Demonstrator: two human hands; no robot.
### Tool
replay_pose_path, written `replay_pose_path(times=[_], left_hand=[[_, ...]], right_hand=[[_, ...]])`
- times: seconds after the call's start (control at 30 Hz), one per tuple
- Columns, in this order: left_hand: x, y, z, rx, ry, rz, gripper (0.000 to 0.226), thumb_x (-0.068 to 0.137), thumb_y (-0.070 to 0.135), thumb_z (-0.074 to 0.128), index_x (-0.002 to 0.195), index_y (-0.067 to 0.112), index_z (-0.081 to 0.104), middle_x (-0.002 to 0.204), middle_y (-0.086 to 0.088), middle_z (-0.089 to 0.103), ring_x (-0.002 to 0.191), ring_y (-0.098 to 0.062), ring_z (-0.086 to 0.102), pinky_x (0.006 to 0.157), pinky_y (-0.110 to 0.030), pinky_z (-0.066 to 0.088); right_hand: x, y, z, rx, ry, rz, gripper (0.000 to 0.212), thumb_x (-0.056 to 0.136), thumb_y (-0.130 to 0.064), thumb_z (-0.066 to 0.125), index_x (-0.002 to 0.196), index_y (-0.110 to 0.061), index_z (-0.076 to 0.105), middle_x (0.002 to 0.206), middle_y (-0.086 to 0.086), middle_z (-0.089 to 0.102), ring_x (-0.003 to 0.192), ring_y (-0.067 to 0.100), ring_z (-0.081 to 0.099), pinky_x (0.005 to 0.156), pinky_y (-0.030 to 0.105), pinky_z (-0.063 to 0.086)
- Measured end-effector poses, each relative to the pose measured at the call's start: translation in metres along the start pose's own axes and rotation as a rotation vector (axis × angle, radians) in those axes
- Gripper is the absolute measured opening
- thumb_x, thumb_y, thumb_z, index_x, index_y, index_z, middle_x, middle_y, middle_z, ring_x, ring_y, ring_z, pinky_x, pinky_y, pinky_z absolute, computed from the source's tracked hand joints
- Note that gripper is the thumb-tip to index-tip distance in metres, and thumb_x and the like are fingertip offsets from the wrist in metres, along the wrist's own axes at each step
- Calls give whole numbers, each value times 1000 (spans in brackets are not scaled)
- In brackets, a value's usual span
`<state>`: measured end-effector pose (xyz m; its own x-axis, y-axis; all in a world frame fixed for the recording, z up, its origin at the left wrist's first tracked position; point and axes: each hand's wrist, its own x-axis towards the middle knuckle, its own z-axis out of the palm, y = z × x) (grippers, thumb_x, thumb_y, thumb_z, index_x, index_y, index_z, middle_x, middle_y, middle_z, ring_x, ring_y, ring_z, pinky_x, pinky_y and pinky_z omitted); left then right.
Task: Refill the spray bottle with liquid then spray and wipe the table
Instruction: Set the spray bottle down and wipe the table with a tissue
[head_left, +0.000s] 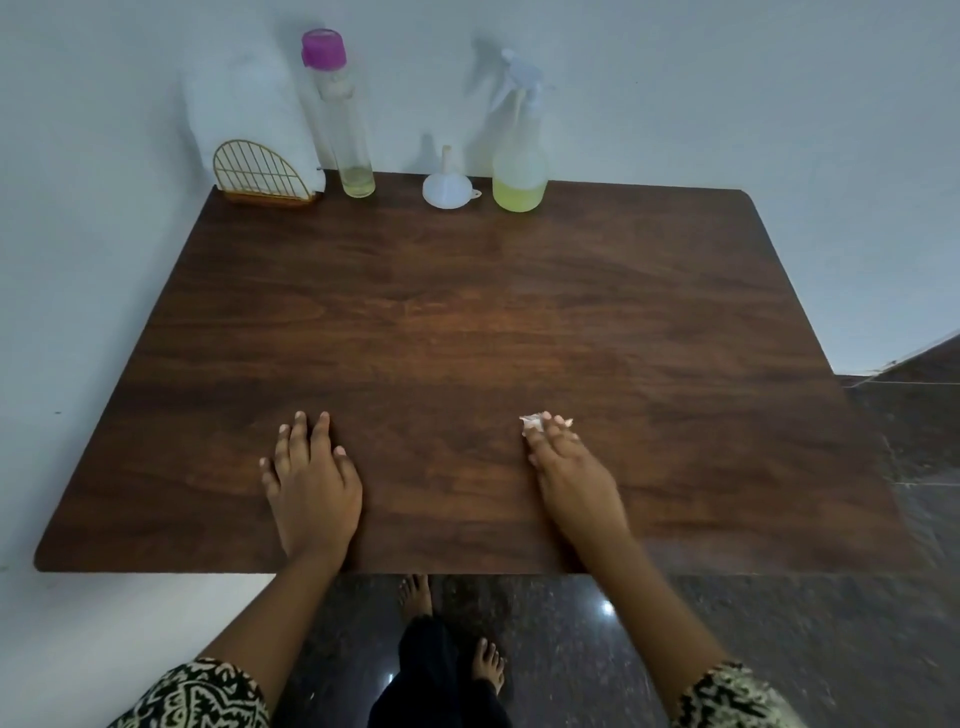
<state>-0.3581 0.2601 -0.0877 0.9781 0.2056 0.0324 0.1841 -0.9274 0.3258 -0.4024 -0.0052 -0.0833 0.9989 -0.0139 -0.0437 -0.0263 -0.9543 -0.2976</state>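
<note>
Hands at the near edge of a dark wood-grain table (467, 322), head view. Left hand (311, 483) lies flat on the top, fingers straight and slightly spread, holding nothing; it can serve as a brace. Right hand (571, 473), somewhat blurred, has its fingers extended over a small white wad of tissue (532, 423) and presses it to the surface; only the wad's far edge shows past the fingertips.

Step in hand, by judgement: wiping, the last part of the task. Done well, pressure is even under the flat fingers so that the small wad neither slips out nor shreds, and strokes overlap from the near edge toward the far one, stopping short of the things standing there. No wet film can be made out on the wood, so the sprayed area cannot be told.

Spray bottle (519, 171) stands upright at the far edge, well apart from both hands and roughly in line with the right one, with yellow-green liquid in its lower part. Just left of it rests a white funnel (447, 189), mouth down. Further left stand a tall clear bottle (345, 130) with a purple cap and a gold wire napkin holder (262, 174).
</note>
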Motion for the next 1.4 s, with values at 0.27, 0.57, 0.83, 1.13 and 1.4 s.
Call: replay_pose_path(times=[0.27,0.57,0.83,1.13,1.4], left_hand=[[-1,-1,-1,17,-2,28,45,96,15,49,140,9,48,151,-18,39,143,-36,29,113,-58,19],[-5,3,-1,40,-16,118,44,96,15,51,139,6,49,149,-18,42,141,-35,33,112,-60,18],[-6,3,-3,37,-35,148,45,96,17,50,139,5,48,150,-16,42,142,-33,32,113,-59,16],[-15,22,1,-26,-55,9,50,98,19,44,146,8,37,156,-13,31,147,-30,20,114,-61,10],[-22,43,9,6,-143,-51,55,99,30,40,150,14,28,160,-17,16,148,-36,7,113,-64,3]], right_hand=[[-33,-60,12,-211,-51,-112,53,88,-28,34,125,-1,60,124,13,63,115,28,61,101,43,43],[-67,40,-19,-153,102,533,70,92,-42,25,141,7,34,141,25,44,132,37,42,113,47,27],[-106,6,0,-211,-8,275,66,92,-46,28,136,-1,46,135,17,54,125,30,52,110,46,31],[-116,15,2,-129,9,278,77,94,-58,15,145,-2,33,150,14,36,139,28,35,116,39,13],[-104,136,-48,-121,96,829,89,86,-64,10,150,-2,11,156,20,19,144,32,19,117,50,14]])
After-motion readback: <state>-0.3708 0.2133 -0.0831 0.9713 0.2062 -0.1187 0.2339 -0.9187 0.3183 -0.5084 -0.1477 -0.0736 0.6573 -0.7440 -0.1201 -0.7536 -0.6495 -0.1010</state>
